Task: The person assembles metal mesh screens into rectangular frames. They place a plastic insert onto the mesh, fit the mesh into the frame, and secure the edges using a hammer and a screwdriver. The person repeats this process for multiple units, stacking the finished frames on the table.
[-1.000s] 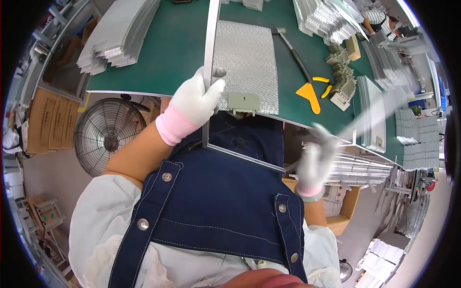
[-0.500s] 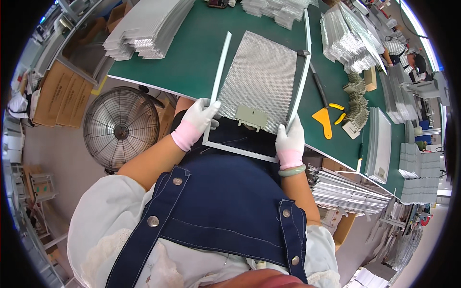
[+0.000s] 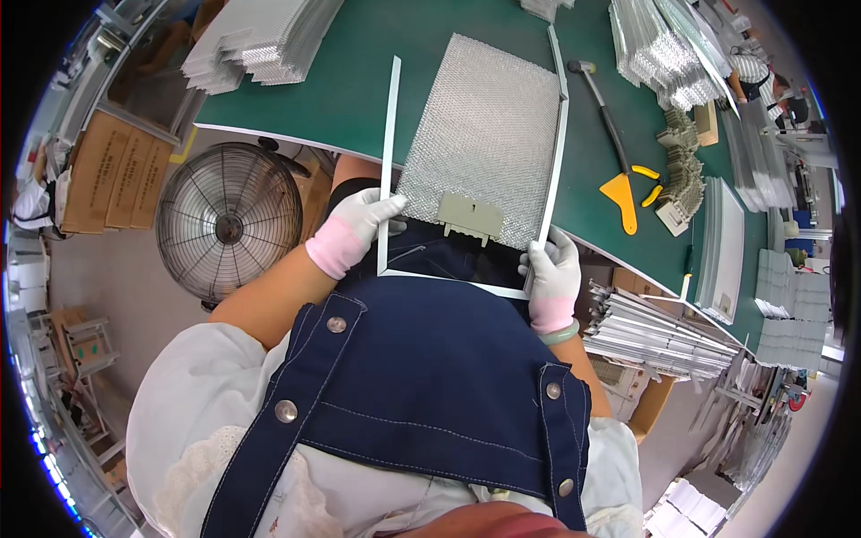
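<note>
A silvery mesh panel [image 3: 484, 125] lies on the green table, its near end jutting past the edge above my lap. A grey-beige plastic piece [image 3: 470, 218] sits at that near end. Around the panel runs a thin white U-shaped frame [image 3: 388, 134], its far side open. My left hand [image 3: 363, 224], in a white glove with a pink cuff, is closed on the frame's left strip, thumb by the panel's corner. Similarly gloved, my right hand [image 3: 553, 273] grips the right strip near the bottom corner. The right strip lies along the panel's edge; a gap shows on the left.
Right of the panel lie a hammer [image 3: 603, 112], an orange scraper [image 3: 621, 199], yellow-handled pliers [image 3: 647, 182] and a row of beige plastic pieces [image 3: 682, 175]. Mesh stacks [image 3: 260, 45] stand at the far left, more [image 3: 659, 54] far right. A floor fan [image 3: 229, 224] is left.
The frame's right strip has come closer to the panel's edge and off the hammer head. My right hand has slid nearer me along the frame. My left hand keeps its hold.
</note>
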A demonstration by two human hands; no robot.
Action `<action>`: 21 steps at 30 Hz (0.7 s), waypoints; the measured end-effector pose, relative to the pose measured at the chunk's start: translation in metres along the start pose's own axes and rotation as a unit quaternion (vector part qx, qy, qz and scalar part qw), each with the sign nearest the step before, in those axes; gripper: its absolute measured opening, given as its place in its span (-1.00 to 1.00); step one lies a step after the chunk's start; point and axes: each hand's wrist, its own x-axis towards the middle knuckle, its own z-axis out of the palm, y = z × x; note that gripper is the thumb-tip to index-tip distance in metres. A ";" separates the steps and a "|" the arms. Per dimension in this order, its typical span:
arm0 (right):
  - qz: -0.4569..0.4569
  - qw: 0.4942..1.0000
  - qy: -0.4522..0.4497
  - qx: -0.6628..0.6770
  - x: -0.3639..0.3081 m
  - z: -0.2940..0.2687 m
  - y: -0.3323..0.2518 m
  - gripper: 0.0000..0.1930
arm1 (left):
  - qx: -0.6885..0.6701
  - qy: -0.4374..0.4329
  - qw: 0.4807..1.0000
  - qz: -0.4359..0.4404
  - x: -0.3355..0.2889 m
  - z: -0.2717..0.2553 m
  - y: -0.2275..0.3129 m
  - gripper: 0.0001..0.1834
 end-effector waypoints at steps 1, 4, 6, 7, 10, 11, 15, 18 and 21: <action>-0.002 1.000 0.012 0.019 0.000 0.002 0.001 -0.48 | -0.016 -0.004 1.000 -0.007 -0.002 -0.003 0.001 -0.65; 0.003 0.999 0.030 0.026 0.002 0.005 0.004 -0.55 | 0.044 -0.019 0.999 -0.007 -0.006 -0.009 0.005 -0.66; 0.031 0.999 0.021 0.021 0.003 0.006 -0.001 -0.57 | 0.171 -0.053 0.984 0.017 -0.006 -0.020 0.006 -0.65; 0.065 0.998 0.005 0.014 0.004 0.005 -0.003 -0.57 | 0.194 -0.063 0.979 0.019 -0.009 -0.019 0.010 -0.63; 0.109 0.993 0.001 -0.046 -0.002 0.006 -0.005 -0.56 | 0.205 -0.122 0.971 0.021 -0.016 -0.018 0.023 -0.62; 0.127 0.990 -0.021 -0.054 -0.002 0.003 0.001 -0.63 | 0.156 -0.147 0.977 0.007 -0.014 -0.021 0.021 -0.61; 0.149 0.988 -0.011 0.040 -0.002 0.005 0.003 -0.77 | 0.032 -0.127 0.991 0.001 -0.007 -0.016 0.008 -0.64; 0.136 0.985 0.014 0.110 0.002 0.009 0.011 -0.80 | 0.078 -0.079 0.993 0.028 -0.002 -0.007 0.001 -0.73; 0.139 0.975 0.002 0.171 0.008 0.011 0.015 -0.86 | 0.086 -0.044 0.995 0.039 0.014 -0.002 -0.001 -0.77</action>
